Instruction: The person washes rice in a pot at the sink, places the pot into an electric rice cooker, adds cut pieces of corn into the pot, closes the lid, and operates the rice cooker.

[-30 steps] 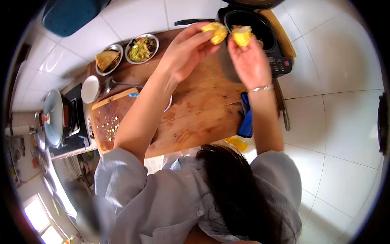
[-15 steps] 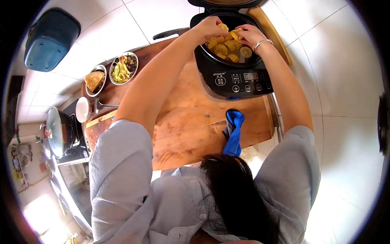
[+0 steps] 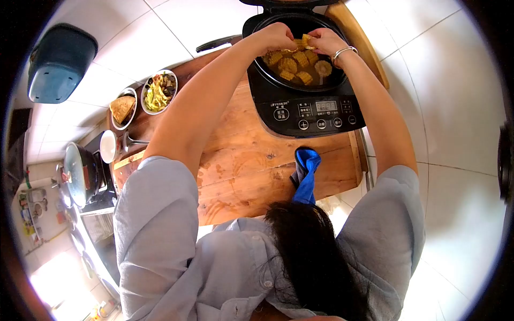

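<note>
Corn pieces [image 3: 288,65] lie in liquid inside the black electric cooker [image 3: 270,101], whose lid is raised. Over the far part of its pot, my left hand [image 3: 276,37] is closed, fingertips pinched on a piece of corn that they mostly hide. Facing it, my right hand [image 3: 325,41], with a silver bracelet at the wrist, grips a piece of corn [image 3: 307,41] between thumb and fingers. The two hands are close together, just above the other pieces.
The cooker stands on a wooden table [image 3: 235,155] with a blue cloth [image 3: 307,176] near its front edge. At left are a vegetable dish [image 3: 159,92], a bowl with flatbread [image 3: 122,108], a white bowl [image 3: 108,146], a ladle [image 3: 131,142] and a lidded pan [image 3: 79,174].
My hands have lowered slightly toward the pot, and the corn at my left fingertips shows less. The camera view has shifted a little, revealing more of the control panel.
</note>
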Motion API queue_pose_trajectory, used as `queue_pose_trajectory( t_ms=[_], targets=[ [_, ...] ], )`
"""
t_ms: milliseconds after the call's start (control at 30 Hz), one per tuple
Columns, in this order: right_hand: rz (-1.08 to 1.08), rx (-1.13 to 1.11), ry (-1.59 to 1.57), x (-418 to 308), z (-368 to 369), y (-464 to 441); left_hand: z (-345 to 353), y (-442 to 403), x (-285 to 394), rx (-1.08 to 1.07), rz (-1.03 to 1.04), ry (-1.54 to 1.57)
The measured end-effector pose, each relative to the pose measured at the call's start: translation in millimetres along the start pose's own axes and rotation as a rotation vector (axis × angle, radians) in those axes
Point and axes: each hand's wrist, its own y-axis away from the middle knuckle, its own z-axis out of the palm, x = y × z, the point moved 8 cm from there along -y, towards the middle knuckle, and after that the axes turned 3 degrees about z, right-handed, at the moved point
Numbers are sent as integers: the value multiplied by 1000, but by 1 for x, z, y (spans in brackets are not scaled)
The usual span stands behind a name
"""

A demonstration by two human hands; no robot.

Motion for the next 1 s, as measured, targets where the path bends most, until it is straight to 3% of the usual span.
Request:
queue_pose_trajectory(
  t_ms=[167, 267, 467, 567, 767, 867, 1000],
  targets=[
    [-156, 61, 164, -10, 3, -5, 6, -10, 7, 135, 179, -461],
    [-237, 114, 312, -15, 6, -6, 19, -18, 1, 87, 191, -633],
    [-344, 171, 596, -17, 12, -9, 15, -1, 10, 177, 153, -616],
    [-298, 213, 629, -11, 14, -11, 16, 3, 16, 166, 146, -643],
    [-392, 144, 761, -11, 19, -13, 19, 4, 21, 128, 169, -703],
    [-359, 102, 744, -12, 14, -9, 21, 0, 15, 103, 134, -692],
    [-244, 228, 759, -8, 13, -13, 21, 0, 13, 103, 134, -670]
  ],
)
